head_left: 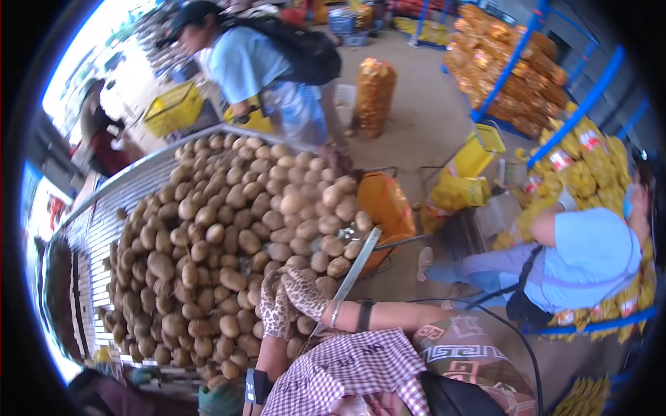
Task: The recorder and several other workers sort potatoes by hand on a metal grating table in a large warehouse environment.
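Note:
My left hand (pixel 274 308) and my right hand (pixel 305 294), both in leopard-print gloves, are close together at the near edge of a big heap of potatoes (pixel 231 279). Their fingertips meet or overlap over the potatoes. Whether either one grips a potato is unclear, as the fingers hide what lies under them. The heap lies on a slatted metal sorting table (pixel 106 229) with a raised rim. My right wrist is beside the metal bar (pixel 359 265) at the table's edge.
An orange container (pixel 387 208) stands at the table's corner. A person in blue (pixel 255 57) is across the table; another (pixel 593 255) bends by yellow net sacks (pixel 577 171) at right. Another worker's green-gloved hand (pixel 221 400) is near the heap's bottom edge. A filled orange sack (pixel 374 99) stands behind.

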`<move>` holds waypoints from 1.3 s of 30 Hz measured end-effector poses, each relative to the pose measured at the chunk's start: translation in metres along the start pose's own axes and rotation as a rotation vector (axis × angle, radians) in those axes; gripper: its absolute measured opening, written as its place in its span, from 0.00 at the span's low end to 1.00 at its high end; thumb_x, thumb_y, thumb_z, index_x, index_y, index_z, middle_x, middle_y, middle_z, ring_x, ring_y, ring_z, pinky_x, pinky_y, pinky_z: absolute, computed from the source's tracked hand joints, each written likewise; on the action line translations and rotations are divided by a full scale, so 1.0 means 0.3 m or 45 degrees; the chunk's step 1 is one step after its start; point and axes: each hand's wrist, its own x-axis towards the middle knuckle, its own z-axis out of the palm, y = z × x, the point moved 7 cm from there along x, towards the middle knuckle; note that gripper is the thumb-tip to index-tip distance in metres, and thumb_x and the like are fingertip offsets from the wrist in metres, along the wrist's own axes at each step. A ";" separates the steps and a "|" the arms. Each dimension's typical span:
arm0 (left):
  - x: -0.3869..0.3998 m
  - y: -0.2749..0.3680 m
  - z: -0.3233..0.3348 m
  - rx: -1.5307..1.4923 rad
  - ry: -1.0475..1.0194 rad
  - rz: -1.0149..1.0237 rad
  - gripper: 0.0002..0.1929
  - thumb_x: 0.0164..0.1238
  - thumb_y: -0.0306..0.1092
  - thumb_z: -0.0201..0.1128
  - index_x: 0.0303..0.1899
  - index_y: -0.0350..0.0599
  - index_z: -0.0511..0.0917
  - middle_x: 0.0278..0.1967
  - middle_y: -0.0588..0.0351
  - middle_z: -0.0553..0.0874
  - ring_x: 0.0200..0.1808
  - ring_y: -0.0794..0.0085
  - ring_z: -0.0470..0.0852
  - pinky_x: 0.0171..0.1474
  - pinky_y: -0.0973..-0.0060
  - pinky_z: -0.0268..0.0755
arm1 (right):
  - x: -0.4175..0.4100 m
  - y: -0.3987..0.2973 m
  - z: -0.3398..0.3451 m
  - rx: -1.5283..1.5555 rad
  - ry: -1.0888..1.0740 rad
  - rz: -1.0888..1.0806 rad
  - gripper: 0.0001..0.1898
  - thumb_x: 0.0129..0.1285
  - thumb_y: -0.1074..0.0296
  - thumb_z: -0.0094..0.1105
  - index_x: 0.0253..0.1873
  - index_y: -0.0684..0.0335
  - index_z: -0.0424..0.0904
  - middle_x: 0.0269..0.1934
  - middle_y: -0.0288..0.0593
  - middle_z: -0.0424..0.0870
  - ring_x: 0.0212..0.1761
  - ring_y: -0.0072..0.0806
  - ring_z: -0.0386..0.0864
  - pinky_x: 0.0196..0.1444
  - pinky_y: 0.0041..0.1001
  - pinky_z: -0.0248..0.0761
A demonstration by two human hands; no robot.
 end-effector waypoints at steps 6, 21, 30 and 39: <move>-0.162 -0.160 -0.573 -0.564 0.436 -0.212 0.20 0.69 0.49 0.51 0.51 0.45 0.77 0.43 0.50 0.85 0.40 0.60 0.85 0.37 0.67 0.82 | 0.033 -0.177 0.142 -0.448 -0.630 -0.200 0.17 0.64 0.65 0.58 0.55 0.61 0.75 0.50 0.51 0.80 0.55 0.47 0.77 0.58 0.37 0.70; -0.201 0.041 -0.257 -1.027 -0.014 -0.303 0.33 0.73 0.51 0.53 0.69 0.37 0.57 0.53 0.38 0.78 0.46 0.47 0.84 0.44 0.54 0.83 | 0.459 -0.080 0.097 1.400 -0.868 0.774 0.25 0.69 0.47 0.50 0.61 0.61 0.71 0.47 0.57 0.82 0.43 0.47 0.83 0.47 0.43 0.80; -0.217 0.004 -0.209 -1.078 -0.014 -0.452 0.32 0.72 0.64 0.43 0.65 0.50 0.65 0.57 0.49 0.78 0.51 0.66 0.83 0.51 0.68 0.80 | 0.019 -0.261 0.434 -0.312 -1.146 -0.702 0.09 0.64 0.69 0.57 0.46 0.66 0.76 0.38 0.44 0.82 0.41 0.36 0.80 0.46 0.34 0.74; -0.659 -0.019 -0.351 -1.564 0.079 0.232 0.30 0.71 0.52 0.56 0.66 0.42 0.65 0.56 0.41 0.79 0.51 0.56 0.83 0.49 0.59 0.82 | -0.302 -0.219 0.588 0.395 -1.655 0.585 0.25 0.72 0.62 0.50 0.68 0.65 0.60 0.60 0.50 0.73 0.60 0.35 0.73 0.65 0.33 0.66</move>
